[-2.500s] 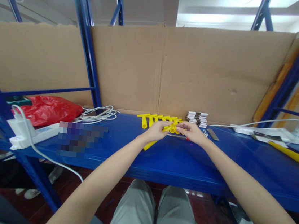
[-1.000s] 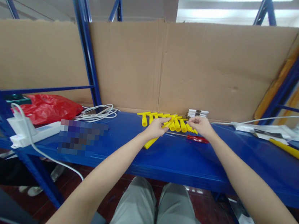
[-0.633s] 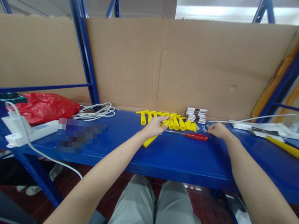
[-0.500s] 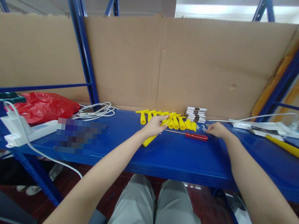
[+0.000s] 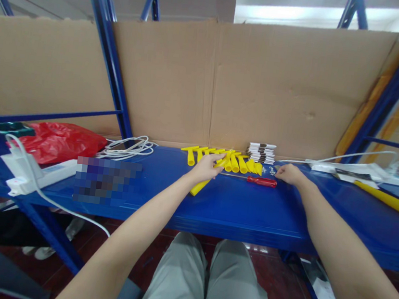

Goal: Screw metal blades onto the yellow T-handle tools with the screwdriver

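My left hand is closed around a yellow T-shaped plastic handle, whose tube end slants down toward the front of the shelf. Fingertips pinched together, my right hand rests over the shelf beside a small heap of metal bits, perhaps screws. Whatever it may hold is too small to make out. Behind my left hand, several matching yellow handles lie in a row. A screwdriver with a red grip lies between my hands, its shaft pointing left.
White-and-brown folded pieces are stacked against the cardboard wall. On the left are a red plastic bag, a coiled white cable and a power strip. A longer yellow tool lies at right on the blue shelf.
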### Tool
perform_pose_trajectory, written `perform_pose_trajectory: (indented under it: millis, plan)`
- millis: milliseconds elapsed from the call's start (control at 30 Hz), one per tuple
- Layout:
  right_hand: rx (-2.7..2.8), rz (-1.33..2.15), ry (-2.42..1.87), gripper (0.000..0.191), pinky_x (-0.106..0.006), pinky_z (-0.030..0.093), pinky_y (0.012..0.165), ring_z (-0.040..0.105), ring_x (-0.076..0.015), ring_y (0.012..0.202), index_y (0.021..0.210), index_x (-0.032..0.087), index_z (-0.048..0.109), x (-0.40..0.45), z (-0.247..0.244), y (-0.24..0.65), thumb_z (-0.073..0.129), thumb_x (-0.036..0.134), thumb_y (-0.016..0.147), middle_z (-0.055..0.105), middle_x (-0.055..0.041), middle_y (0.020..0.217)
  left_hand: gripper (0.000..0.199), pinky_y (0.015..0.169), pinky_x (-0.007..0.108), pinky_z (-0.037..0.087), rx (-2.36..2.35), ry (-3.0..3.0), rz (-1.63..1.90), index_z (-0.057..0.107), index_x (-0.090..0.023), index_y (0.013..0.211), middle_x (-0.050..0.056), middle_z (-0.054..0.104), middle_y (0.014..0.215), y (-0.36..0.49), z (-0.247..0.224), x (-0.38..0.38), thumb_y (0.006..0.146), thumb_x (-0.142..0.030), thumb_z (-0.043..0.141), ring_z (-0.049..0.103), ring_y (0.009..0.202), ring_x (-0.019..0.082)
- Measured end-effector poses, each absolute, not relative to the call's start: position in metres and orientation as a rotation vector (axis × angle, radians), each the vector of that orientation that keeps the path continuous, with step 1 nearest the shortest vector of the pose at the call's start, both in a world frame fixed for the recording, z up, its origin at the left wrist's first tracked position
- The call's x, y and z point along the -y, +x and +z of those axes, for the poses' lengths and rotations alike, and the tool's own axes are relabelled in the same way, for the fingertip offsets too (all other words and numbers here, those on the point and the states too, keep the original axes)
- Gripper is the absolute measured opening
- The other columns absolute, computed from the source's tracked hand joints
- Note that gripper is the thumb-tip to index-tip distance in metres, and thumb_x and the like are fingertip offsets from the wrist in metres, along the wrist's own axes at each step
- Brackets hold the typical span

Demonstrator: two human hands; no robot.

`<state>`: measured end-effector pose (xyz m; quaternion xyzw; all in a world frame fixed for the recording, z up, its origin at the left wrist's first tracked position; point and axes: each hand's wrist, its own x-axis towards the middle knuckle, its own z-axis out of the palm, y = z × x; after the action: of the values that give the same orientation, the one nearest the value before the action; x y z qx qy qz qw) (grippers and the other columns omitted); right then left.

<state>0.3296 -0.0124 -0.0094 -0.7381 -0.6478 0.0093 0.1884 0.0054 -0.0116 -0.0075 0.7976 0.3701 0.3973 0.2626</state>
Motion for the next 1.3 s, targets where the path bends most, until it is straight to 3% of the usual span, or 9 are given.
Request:
perform_pose_trajectory:
  millis: [167, 333, 467, 600, 833, 1000, 1300]
  plan:
    - [1.762, -0.06, -2.121, 0.016, -0.024, 0.038, 0.052, 0.058, -0.0157, 0.055, 0.053, 0.017, 0.064, 0.013, -0.005, 0.329, 0.057, 0.014, 0.067, 0.063, -0.0048, 0.054, 0.055, 0.05, 0.026, 0.056, -0.965, 2.022, 1.056, 0.055, -0.015, 0.131, 0.015, 0.056, 0.132, 0.01, -0.004, 0.017, 0.077, -0.007, 0.06, 0.065, 0.062, 0.013]
    - [1.638, -0.134, -2.029, 0.016, -0.026, 0.042, 0.057, 0.063, -0.0205, 0.066, 0.069, 0.015, 0.071, 0.011, 0.0, 0.325, 0.055, 0.018, 0.069, 0.069, -0.0097, 0.067, 0.058, 0.046, 0.023, 0.055, -0.878, 1.814, 0.986, 0.055, -0.017, 0.131, 0.016, 0.042, 0.145, 0.028, -0.002, 0.02, 0.075, -0.005, 0.062, 0.067, 0.067, 0.012]
    - [1.577, -0.064, -1.823, 0.019, -0.026, 0.046, 0.066, 0.065, -0.0201, 0.074, 0.078, 0.014, 0.071, 0.008, 0.002, 0.318, 0.054, 0.018, 0.071, 0.072, -0.0104, 0.079, 0.058, 0.045, 0.019, 0.054, -0.833, 1.705, 0.937, 0.055, -0.017, 0.13, 0.015, 0.049, 0.139, 0.05, 0.003, 0.02, 0.074, -0.003, 0.061, 0.065, 0.062, 0.01]
    - [1.511, 0.138, -1.692, 0.015, -0.025, 0.047, 0.063, 0.062, -0.0171, 0.066, 0.075, 0.014, 0.068, 0.009, 0.002, 0.307, 0.054, 0.019, 0.073, 0.069, -0.0067, 0.07, 0.053, 0.047, 0.019, 0.053, -0.734, 1.582, 0.875, 0.058, -0.015, 0.127, 0.013, 0.065, 0.118, 0.081, 0.013, 0.019, 0.076, 0.001, 0.056, 0.065, 0.06, 0.01]
    - [1.279, 0.541, -1.477, 0.01, -0.023, 0.043, 0.05, 0.056, -0.0129, 0.053, 0.069, 0.016, 0.061, 0.018, 0.006, 0.296, 0.057, 0.021, 0.076, 0.064, -0.005, 0.063, 0.051, 0.054, 0.023, 0.055, -0.682, 1.306, 0.888, 0.05, -0.01, 0.131, 0.013, 0.068, 0.103, 0.134, 0.024, 0.016, 0.082, 0.002, 0.05, 0.064, 0.058, 0.011]
    - [1.041, 0.619, -1.436, 0.012, -0.022, 0.033, 0.039, 0.04, -0.0083, 0.039, 0.059, 0.015, 0.057, 0.013, 0.004, 0.306, 0.063, 0.014, 0.069, 0.047, 0.0016, 0.043, 0.046, 0.057, 0.023, 0.055, -0.649, 1.132, 0.759, 0.045, -0.003, 0.132, 0.016, 0.067, 0.102, 0.147, 0.027, 0.014, 0.086, -0.001, 0.044, 0.065, 0.06, 0.011]
    - [0.902, 0.58, -1.601, 0.019, -0.017, 0.03, 0.035, 0.037, -0.0056, 0.037, 0.058, 0.016, 0.05, 0.004, -0.006, 0.313, 0.064, 0.014, 0.071, 0.043, 0.0043, 0.039, 0.048, 0.059, 0.019, 0.053, -0.705, 1.067, 0.607, 0.038, 0.002, 0.137, 0.021, 0.063, 0.114, 0.15, 0.026, 0.01, 0.089, -0.003, 0.035, 0.064, 0.063, 0.01]
